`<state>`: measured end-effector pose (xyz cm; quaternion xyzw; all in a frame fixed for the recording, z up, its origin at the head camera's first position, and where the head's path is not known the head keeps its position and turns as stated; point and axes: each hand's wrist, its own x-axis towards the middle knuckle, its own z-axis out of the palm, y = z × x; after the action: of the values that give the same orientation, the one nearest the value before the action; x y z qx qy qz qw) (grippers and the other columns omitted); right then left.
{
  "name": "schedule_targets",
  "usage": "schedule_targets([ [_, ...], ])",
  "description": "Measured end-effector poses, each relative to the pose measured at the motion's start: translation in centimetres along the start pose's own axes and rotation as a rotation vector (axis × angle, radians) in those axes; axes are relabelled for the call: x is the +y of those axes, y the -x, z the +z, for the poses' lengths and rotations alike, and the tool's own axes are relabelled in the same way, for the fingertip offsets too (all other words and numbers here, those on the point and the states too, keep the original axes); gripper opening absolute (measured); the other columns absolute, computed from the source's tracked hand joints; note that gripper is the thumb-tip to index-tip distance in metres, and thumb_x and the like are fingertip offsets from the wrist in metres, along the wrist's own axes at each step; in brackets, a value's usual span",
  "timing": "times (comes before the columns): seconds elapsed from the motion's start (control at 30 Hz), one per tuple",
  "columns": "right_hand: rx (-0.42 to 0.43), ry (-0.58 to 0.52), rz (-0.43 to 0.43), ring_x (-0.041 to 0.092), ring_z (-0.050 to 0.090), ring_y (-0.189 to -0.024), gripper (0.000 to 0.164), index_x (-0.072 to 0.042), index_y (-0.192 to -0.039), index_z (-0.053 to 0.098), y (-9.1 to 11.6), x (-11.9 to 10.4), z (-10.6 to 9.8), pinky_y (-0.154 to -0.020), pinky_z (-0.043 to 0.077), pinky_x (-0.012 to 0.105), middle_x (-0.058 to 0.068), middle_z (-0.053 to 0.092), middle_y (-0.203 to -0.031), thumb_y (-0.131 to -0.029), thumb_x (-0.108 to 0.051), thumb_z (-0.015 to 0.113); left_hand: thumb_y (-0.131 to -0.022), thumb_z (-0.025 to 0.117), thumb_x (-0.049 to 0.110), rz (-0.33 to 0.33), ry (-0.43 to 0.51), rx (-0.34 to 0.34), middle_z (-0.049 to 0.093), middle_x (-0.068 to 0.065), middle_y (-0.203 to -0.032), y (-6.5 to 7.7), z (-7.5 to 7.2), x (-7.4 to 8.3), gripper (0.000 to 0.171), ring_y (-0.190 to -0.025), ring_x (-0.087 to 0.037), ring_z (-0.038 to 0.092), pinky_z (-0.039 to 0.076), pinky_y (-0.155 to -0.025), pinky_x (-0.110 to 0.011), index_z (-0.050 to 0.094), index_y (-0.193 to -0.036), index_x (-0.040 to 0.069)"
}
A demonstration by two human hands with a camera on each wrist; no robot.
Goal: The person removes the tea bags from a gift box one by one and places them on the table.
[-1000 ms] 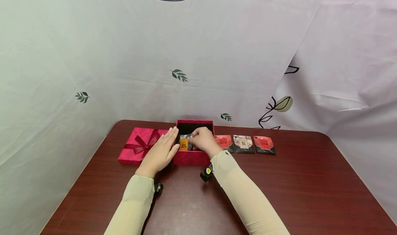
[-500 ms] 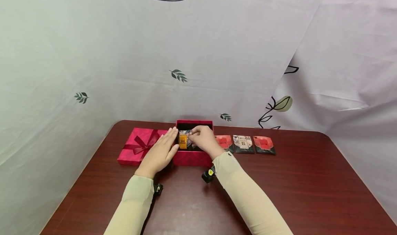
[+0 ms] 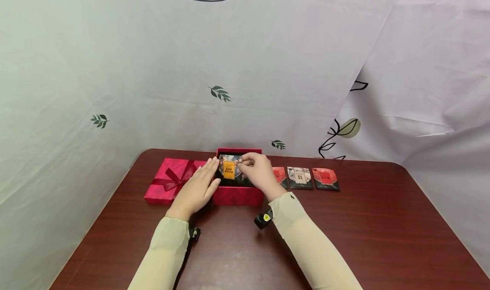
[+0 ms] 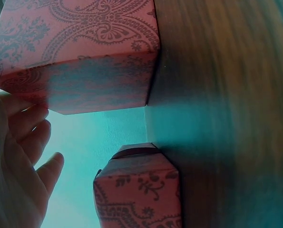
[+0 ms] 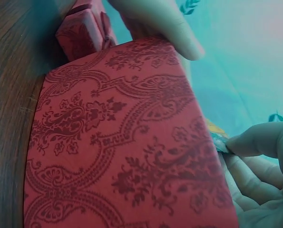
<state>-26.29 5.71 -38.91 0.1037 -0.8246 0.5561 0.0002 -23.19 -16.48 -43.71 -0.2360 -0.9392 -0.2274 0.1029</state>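
Sleeves point(image 3: 314, 243): two pale yellow-green ones, entering from the bottom edge, the left and right forearms reaching forward over the tabletop point(image 3: 363, 234).
Wrist devices point(image 3: 263, 220): small and black, one at each cuff; the right one bears a yellow mark.
Left hand point(image 3: 196, 190): fingers straight and side by side, thumb spread away from them; it gathers up nothing, and its fingertips lie at the left rim of the red box point(image 3: 237, 196).
Right hand point(image 3: 260, 173): thumb and forefinger pinched together on the right side of the orange-label packet point(image 3: 229, 170).
Red box: lidless, near the back of the tabletop, between the hands; its front wall faces the person, the outside shows a dark ornate pattern in both wrist views, and the inside is black.
Orange-label packet: within the box's opening as the head view has it, printed face toward the person, label upright; how deep it sits is hard to judge.
Box lid point(image 3: 160, 192): red, left of the box, tied with a dark red ribbon bow point(image 3: 174, 180), partly covered by the left hand.
Packet row: right of the box, a red packet point(image 3: 281, 176) partly behind the right hand, then a pale patterned packet point(image 3: 300, 177), then another red packet point(image 3: 325, 178), all lying flat.
Backdrop point(image 3: 291, 69): pale cloth beyond the table's far edge, printed with green leaf sprigs point(image 3: 220, 93), creased at right.
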Motion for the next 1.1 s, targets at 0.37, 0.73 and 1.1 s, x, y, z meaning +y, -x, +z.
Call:
schedule_targets([
  [0.37, 0.074, -0.235, 0.054, 0.019, 0.072, -0.079, 0.019, 0.003, -0.112, 0.068, 1.4, 1.0, -2.2, -0.072, 0.063, 0.035, 0.016, 0.073, -0.099, -0.094, -0.003, 0.068, -0.106, 0.051, 0.032, 0.005, -0.004, 0.003, 0.028, -0.013, -0.165, 0.0, 0.1, 0.0, 0.064, -0.153, -0.029, 0.022, 0.022, -0.123, -0.052, 0.031, -0.159, 0.003],
  [0.73, 0.127, -0.443, 0.093, 0.01, 0.069, -0.076, 0.021, 0.004, -0.114, 0.065, 2.5, 2.0, -4.1, -0.07, 0.061, 0.027, 0.005, 0.075, -0.098, -0.094, -0.002, 0.066, -0.104, 0.054, 0.027, 0.013, 0.002, 0.017, 0.029, -0.015, -0.164, 0.0, 0.1, -0.1, 0.063, -0.153, -0.031, 0.024, 0.024, -0.121, -0.055, 0.032, -0.157, 0.001],
  [1.1, 0.129, -0.525, 0.128, 0.01, 0.068, -0.081, 0.019, 0.002, -0.115, 0.058, 3.9, 2.2, -7.4, -0.073, 0.06, 0.024, -0.003, 0.073, -0.098, -0.097, -0.002, 0.063, -0.104, 0.054, 0.029, 0.019, -0.004, 0.017, 0.029, -0.014, -0.165, 0.0, 0.1, -0.2, 0.064, -0.153, -0.03, 0.023, 0.024, -0.122, -0.054, 0.032, -0.158, 0.002],
])
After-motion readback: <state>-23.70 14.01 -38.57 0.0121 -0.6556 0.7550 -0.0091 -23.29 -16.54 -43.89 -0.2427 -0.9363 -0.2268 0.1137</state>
